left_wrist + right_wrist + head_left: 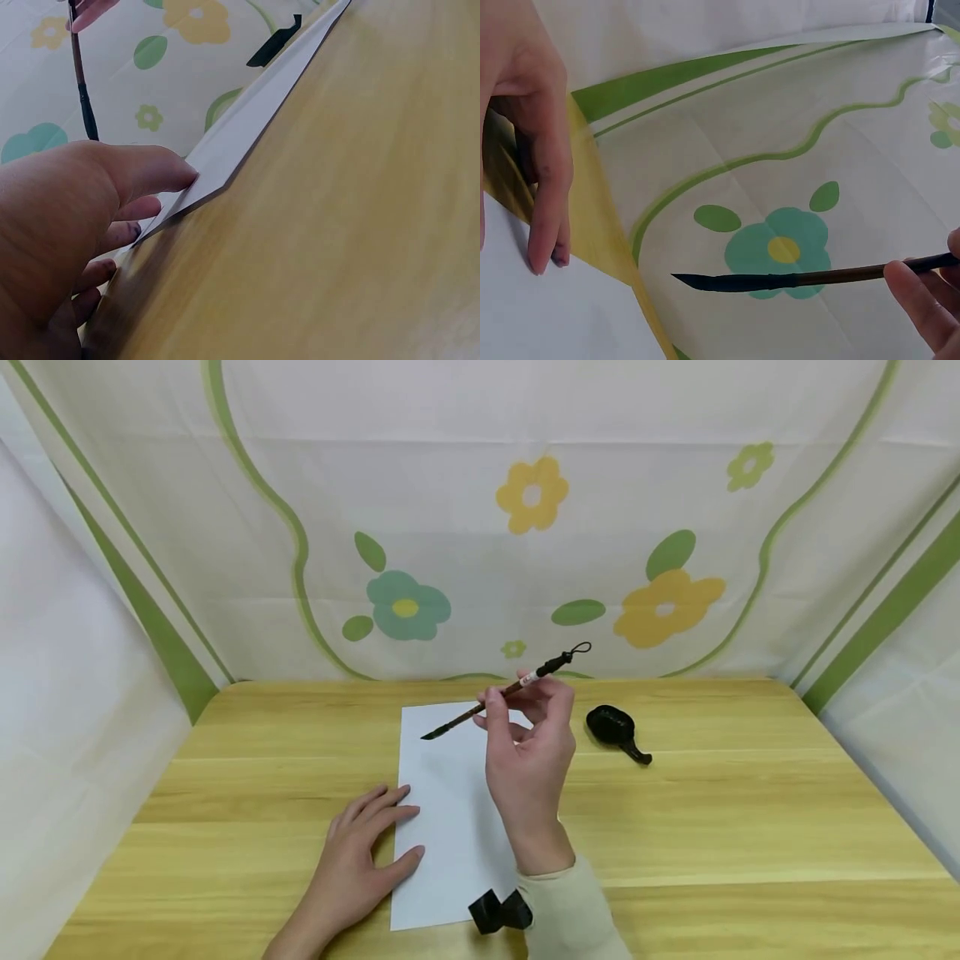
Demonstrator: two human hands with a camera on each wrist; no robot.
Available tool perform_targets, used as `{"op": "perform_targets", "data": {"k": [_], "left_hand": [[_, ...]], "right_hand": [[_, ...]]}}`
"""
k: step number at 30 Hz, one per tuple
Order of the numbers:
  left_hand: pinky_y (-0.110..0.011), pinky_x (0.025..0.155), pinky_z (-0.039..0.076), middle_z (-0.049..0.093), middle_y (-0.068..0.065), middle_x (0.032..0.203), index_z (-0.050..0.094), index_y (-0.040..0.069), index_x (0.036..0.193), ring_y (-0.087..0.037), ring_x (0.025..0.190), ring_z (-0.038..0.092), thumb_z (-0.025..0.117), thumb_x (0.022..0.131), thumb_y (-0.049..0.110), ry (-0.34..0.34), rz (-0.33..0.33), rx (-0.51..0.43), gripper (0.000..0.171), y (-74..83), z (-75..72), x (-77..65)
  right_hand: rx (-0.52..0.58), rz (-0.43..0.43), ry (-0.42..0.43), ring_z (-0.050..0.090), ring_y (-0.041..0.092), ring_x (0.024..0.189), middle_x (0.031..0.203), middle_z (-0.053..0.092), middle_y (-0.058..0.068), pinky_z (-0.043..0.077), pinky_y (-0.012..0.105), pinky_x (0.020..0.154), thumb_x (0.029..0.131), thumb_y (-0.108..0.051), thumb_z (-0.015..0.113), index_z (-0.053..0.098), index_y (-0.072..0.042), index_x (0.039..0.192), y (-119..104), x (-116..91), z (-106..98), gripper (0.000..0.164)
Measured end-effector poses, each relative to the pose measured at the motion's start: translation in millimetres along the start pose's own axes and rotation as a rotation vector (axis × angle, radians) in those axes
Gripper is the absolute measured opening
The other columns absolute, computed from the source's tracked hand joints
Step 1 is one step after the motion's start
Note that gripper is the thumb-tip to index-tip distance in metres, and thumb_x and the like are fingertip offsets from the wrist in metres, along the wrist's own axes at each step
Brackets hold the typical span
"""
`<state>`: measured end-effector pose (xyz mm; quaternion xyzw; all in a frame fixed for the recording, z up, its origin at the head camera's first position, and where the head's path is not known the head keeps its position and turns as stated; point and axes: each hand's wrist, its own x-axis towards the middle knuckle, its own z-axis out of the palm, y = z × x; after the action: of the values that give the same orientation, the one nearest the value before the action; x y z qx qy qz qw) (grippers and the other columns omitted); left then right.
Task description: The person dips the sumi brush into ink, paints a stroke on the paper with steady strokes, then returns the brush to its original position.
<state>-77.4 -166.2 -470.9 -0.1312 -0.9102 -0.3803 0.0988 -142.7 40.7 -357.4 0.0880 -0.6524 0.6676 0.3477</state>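
My right hand point(531, 760) pinches a calligraphy brush point(513, 687) by its brown shaft, held tilted above a white sheet of paper point(442, 827). The brush's dark, pointed tip aims down to the left, over the upper part of the sheet. In the right wrist view the brush point(840, 277) lies nearly level, its bristles black. My left hand point(360, 852) rests at the paper's left edge with fingers spread, thumb and fingertips on the sheet. In the left wrist view the thumb of the left hand point(67, 217) touches the paper point(240, 139) near its corner.
A black ink dish point(611, 725) with a short handle stands right of the paper on the wooden table point(712, 827). Black wrist gear point(498, 912) overlaps the paper's lower end. Behind the table hangs a white cloth point(465, 485) with flower prints.
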Motion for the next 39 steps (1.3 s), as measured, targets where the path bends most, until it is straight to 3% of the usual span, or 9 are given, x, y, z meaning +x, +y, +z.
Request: {"op": "perform_targets", "data": {"k": [5,13,23,31,39], "left_hand": [[-0.059,0.113,0.029,0.064,0.006,0.154,0.077,0.028,0.126,-0.034,0.149,0.050,0.090,0.087,0.027,0.001,0.007,-0.011,0.041,1.5,-2.7,1.1],[-0.060,0.113,0.029,0.064,0.006,0.154,0.077,0.030,0.126,-0.034,0.150,0.050,0.091,0.087,0.027,0.003,-0.004,-0.005,0.042,1.6,-4.4,-1.9],[-0.059,0.113,0.027,0.064,0.005,0.155,0.077,0.025,0.127,-0.034,0.150,0.049,0.091,0.086,0.024,0.012,-0.019,0.011,0.043,1.3,-8.0,-5.9],[-0.059,0.114,0.027,0.063,0.005,0.155,0.077,0.025,0.127,-0.034,0.151,0.047,0.091,0.086,0.024,0.005,-0.037,0.013,0.044,2.2,-8.5,-6.8],[-0.057,0.113,0.030,0.065,0.006,0.154,0.077,0.027,0.126,-0.034,0.149,0.051,0.091,0.085,0.024,0.023,0.009,0.006,0.044,6.4,-4.2,-5.1]], "right_hand": [[0.005,0.023,-0.012,0.078,0.039,0.093,0.110,0.064,0.021,0.067,0.036,0.071,0.103,-0.004,0.070,0.048,0.008,0.122,6,0,0,0.031],[-0.039,0.039,-0.086,0.079,0.028,0.091,0.104,0.071,0.017,0.067,0.039,0.070,0.103,-0.005,0.070,0.051,0.006,0.120,15,-10,8,0.028],[-0.035,0.016,-0.126,0.080,0.029,0.091,0.102,0.073,0.016,0.067,0.041,0.070,0.102,-0.004,0.072,0.054,0.003,0.117,15,-15,13,0.025],[-0.041,0.014,-0.137,0.081,0.029,0.093,0.103,0.073,0.017,0.067,0.034,0.071,0.104,-0.010,0.070,0.052,0.003,0.117,13,-14,13,0.026],[-0.051,0.022,-0.126,0.081,0.030,0.093,0.104,0.073,0.017,0.066,0.030,0.072,0.104,-0.008,0.071,0.052,0.004,0.117,13,-14,8,0.026]]}}
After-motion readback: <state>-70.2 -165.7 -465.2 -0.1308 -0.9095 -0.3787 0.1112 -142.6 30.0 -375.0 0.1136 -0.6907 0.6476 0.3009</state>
